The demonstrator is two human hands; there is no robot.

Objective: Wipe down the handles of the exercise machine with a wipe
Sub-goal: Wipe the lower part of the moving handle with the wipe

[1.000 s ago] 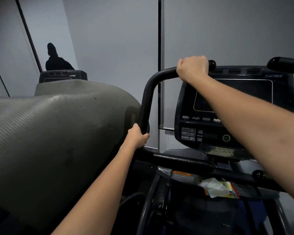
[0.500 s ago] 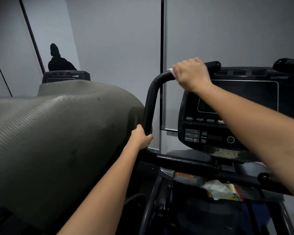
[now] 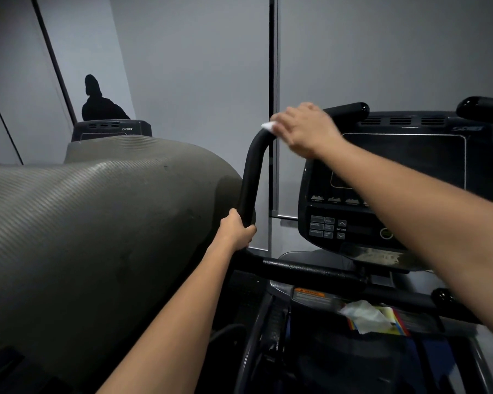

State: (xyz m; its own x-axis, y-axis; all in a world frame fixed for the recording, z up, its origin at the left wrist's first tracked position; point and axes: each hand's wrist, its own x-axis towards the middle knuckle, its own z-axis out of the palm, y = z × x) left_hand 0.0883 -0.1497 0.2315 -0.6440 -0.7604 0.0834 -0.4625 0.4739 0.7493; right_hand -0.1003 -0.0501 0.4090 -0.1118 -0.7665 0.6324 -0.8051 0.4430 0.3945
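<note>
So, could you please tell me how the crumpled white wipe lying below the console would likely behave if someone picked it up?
The crumpled wipe looks floppy: its folds sag unevenly. It is probably very light, being thin sheet material. It seems unlikely to roll, since it lies slumped on the coloured packet.

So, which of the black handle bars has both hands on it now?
The curved left handle, left of the console. The right hand presses a white wipe on its bend; the left hand grips it lower. The other bars are untouched.

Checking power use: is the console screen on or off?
Off, apparently: the console screen is uniformly dark, nothing lit on it.
</note>
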